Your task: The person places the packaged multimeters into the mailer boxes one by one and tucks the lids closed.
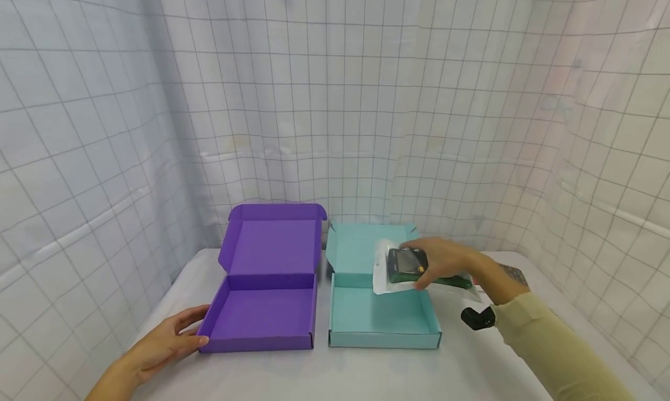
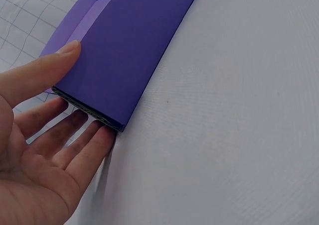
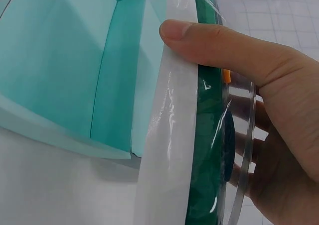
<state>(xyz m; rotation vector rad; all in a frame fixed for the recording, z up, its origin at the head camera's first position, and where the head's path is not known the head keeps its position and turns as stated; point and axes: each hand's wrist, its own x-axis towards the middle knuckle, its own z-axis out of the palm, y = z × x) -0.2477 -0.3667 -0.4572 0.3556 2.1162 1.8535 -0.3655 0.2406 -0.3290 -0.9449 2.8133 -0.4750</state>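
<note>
Our right grip (image 1: 445,258) grasps a bagged device (image 1: 407,263), the teal box (image 1: 384,340) below it; our left grip (image 1: 163,344), relaxed, touches the purple box (image 1: 262,344).

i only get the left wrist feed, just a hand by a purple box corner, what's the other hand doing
Observer: The right hand is holding a plastic package.

Operator: can you make out what's inside it

Observer: Partly: a green and black item with a greyish, screen-like panel; the fingers hide some of it.

Operator: and is there another box near that hand

Observer: Yes, a teal box with its lid raised; in the head view it stands to the right of the purple box, with a gap between them.
</note>
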